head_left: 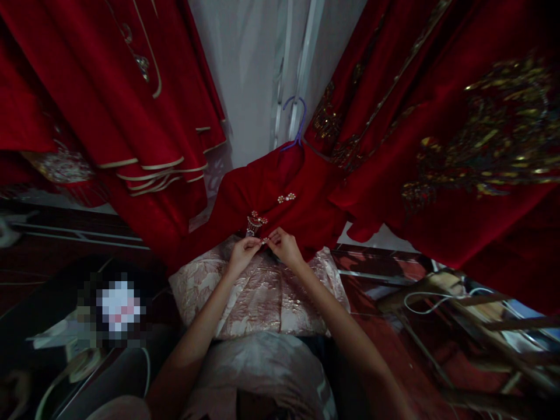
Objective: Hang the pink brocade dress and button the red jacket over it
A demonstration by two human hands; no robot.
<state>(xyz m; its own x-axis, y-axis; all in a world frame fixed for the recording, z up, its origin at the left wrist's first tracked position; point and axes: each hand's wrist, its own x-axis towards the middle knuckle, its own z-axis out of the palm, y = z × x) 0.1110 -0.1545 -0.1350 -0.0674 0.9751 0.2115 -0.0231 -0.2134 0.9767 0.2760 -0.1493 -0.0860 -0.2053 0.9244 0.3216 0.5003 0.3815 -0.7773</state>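
A red garment (pixel 236 195) on a purple hanger (pixel 301 125) lies over a shiny pale pink cloth (pixel 262 297) on my lap. Pinched at the garment's lower front, a small beaded ornament (pixel 265 241) sits between my two hands. My left hand (pixel 244 252) grips its left end, fingers closed. On its right end the fingers of my right hand (pixel 285 245) are pressed together. Just above my left hand is a beaded brooch-like piece with dangling strands (pixel 256 220). Higher on the chest a pearly flower clasp (pixel 286 198) is fixed to the cloth.
Red garments with pale piping (pixel 153 140) hang at the left. More red garments, with gold sequin embroidery (pixel 516 128), hang at the right. A wooden rack or stool (pixel 490 332) with a white cord stands at lower right. Blurred items lie on a dark surface (pixel 39 297) at left.
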